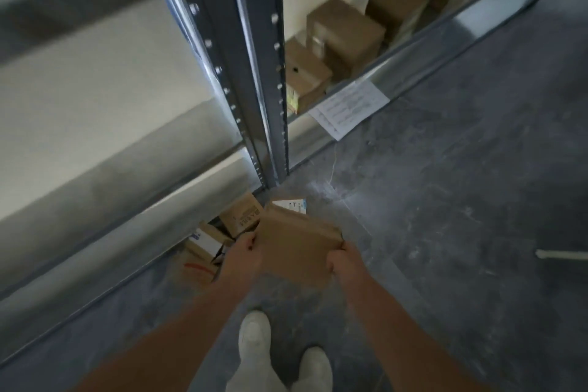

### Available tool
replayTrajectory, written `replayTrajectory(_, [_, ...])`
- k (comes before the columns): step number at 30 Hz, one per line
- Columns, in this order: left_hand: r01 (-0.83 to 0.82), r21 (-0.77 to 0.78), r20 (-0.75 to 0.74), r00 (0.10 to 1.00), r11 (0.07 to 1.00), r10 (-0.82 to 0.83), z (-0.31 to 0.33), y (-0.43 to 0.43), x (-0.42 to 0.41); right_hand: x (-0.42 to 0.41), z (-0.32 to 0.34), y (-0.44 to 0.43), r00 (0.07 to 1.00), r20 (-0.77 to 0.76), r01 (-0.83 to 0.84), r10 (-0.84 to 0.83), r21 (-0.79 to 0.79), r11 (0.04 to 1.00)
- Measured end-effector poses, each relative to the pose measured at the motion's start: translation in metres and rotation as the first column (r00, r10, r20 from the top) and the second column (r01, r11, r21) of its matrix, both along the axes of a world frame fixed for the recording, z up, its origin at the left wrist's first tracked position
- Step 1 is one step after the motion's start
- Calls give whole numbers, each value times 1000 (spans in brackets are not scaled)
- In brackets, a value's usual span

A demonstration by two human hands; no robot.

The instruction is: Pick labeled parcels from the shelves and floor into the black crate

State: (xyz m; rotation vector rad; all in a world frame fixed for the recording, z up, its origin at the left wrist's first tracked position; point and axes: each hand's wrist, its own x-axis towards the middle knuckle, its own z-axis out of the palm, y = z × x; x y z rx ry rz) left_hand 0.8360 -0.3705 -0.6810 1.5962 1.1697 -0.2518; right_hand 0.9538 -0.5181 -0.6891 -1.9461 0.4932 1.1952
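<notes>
I hold a flat brown cardboard parcel (297, 243) between both hands above the grey floor. My left hand (243, 253) grips its left edge and my right hand (342, 259) grips its right corner. A white label (294, 204) shows at the parcel's far edge. Below and to the left, several labeled parcels (222, 232) lie in a dark container under the lowest shelf; its rim is mostly hidden. More brown boxes (345, 36) stand on the low shelf at the right.
Grey metal shelf uprights (254, 73) rise just ahead. A white paper sheet (350, 108) hangs from the right shelf's edge. A pale rod (561, 254) lies on the floor at the far right. My shoes (254, 336) stand on the concrete floor.
</notes>
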Motion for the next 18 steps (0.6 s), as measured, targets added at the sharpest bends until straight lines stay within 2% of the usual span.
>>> replayTrajectory(2, [-105, 33, 63, 993, 994, 102, 53, 8, 2, 1, 53, 9, 994, 108, 20, -29, 87, 996])
replayTrajectory(4, [-215, 70, 135, 970, 974, 205, 103, 11, -1, -4, 108, 9, 987, 151, 28, -54, 170, 985])
replayTrajectory(6, [-302, 73, 237, 931, 950, 278, 154, 12, -3, -6, 155, 6, 972, 234, -23, -32, 229, 973])
replayTrajectory(12, [-400, 160, 478, 831, 903, 283, 293, 14, -29, -3, 292, 10, 843, 535, -254, 53, 309, 916])
replayTrajectory(15, [-532, 110, 577, 722, 839, 382, 354, 9, -53, -9, 348, 11, 813, 577, -326, 80, 336, 883])
replayTrajectory(18, [-637, 89, 623, 635, 765, 457, 397, 1, -87, -29, 392, 15, 826, 550, -409, 123, 434, 803])
